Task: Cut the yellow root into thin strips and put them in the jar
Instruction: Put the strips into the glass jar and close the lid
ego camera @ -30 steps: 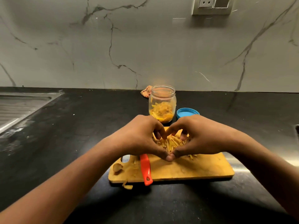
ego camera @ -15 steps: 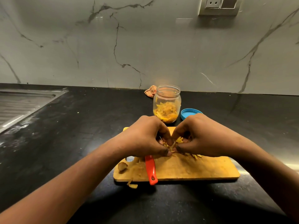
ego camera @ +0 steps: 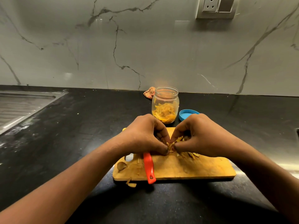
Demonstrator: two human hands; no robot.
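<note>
While both grips are bunched together over the board [ego camera: 186,168], the cutting looks finished and the loading is under way. The left grip [ego camera: 145,135] and right grip [ego camera: 199,135] meet fingertip to fingertip, fingers curled, pinching a small bundle of strips [ego camera: 177,140] between them, just above the wood. A few more lie loose under the right grip's near edge, so at least one more gather seems needed. The jar [ego camera: 165,104] stands open on the desk [ego camera: 80,135] just beyond the grips, partly filled with yellow shreds. Its lid [ego camera: 188,114] lies beyond the right grip, beside the jar. The knife [ego camera: 149,168] lies idle, its red handle poking out from under the left grip toward the person. No uncut piece shows; whether one hides beneath the grips I cannot tell. Scraps [ego camera: 121,165] sit outside the left grip, at the board's end. Left to do, as I judge it: carry this bundle to the jar, then collect the stragglers
</note>
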